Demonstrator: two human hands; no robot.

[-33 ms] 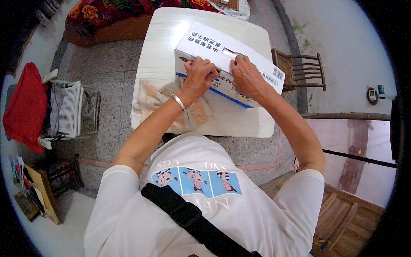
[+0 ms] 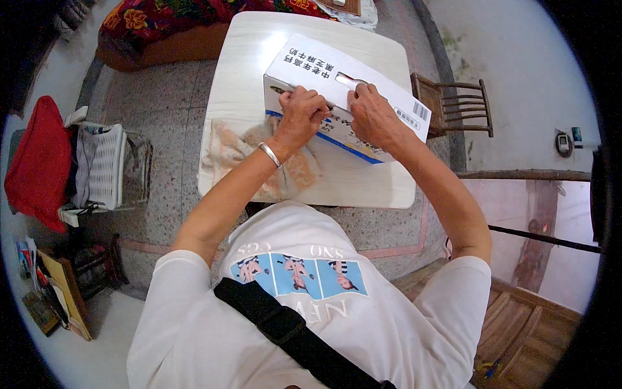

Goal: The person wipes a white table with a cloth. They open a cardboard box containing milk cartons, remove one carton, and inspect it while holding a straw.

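Observation:
A white cardboard carton (image 2: 353, 74) with dark printing and a blue band stands on the table, set at a slant. My left hand (image 2: 302, 115), with a silver bangle on its wrist, has its fingers curled onto the carton's near top edge. To its right, my right hand (image 2: 370, 111) grips the same edge beside the cut-out handle slot, its fingers bent over the top. The fingertips are partly hidden. A beige and peach patterned towel (image 2: 295, 172) lies crumpled under my left forearm, in front of the carton.
The pale table (image 2: 249, 58) has rounded corners. A wooden chair (image 2: 453, 107) stands past its right side. On the left are a white slatted chair (image 2: 107, 165) and a red cloth (image 2: 40, 162). Beyond the table's far left lies a flowered red cover (image 2: 162, 23).

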